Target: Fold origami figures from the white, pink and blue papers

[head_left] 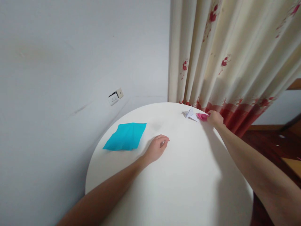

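On the round white table (178,175) my right hand (215,118) reaches to the far edge and pinches a pink folded paper piece (202,116). Just left of it, touching or nearly touching, lies a white folded paper figure (191,113). My left hand (157,147) rests on the tabletop with fingers loosely curled and nothing in it. A creased blue paper sheet (125,136) lies flat a short way left of that hand.
A cream curtain with red flowers (225,56) hangs behind the table's far edge. A grey wall with a socket (115,96) stands on the left. Dark wooden flooring and furniture (279,144) show at the right.
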A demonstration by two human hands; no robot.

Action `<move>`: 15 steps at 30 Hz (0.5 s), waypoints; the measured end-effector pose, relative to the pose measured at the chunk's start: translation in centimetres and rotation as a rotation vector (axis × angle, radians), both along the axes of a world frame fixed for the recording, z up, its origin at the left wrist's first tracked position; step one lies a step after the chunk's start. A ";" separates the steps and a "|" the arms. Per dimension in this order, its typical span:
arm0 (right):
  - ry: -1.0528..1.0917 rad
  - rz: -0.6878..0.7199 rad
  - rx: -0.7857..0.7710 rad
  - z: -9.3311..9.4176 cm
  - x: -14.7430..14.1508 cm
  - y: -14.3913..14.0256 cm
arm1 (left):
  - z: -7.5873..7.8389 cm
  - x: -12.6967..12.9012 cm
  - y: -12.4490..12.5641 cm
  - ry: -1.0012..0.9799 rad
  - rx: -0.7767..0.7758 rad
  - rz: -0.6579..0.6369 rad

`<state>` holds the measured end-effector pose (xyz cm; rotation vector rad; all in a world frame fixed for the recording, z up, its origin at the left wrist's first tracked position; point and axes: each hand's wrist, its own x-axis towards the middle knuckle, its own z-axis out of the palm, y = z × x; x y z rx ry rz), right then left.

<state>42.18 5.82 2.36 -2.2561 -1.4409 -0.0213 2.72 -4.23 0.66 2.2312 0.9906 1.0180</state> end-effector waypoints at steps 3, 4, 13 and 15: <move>0.045 -0.079 0.138 1.1 -1.1 -1.6 | 0.0 0.0 0.0 -0.011 -0.019 0.002; 0.050 -0.094 0.214 1.6 -1.7 -2.2 | 0.0 0.0 0.1 -0.018 -0.023 0.003; 0.201 0.475 0.525 3.8 -16.5 -9.0 | 0.6 0.7 -0.7 -0.345 -0.048 0.036; 0.258 0.589 0.474 3.0 -20.0 -10.5 | 1.1 0.5 -0.8 -0.400 -0.029 0.061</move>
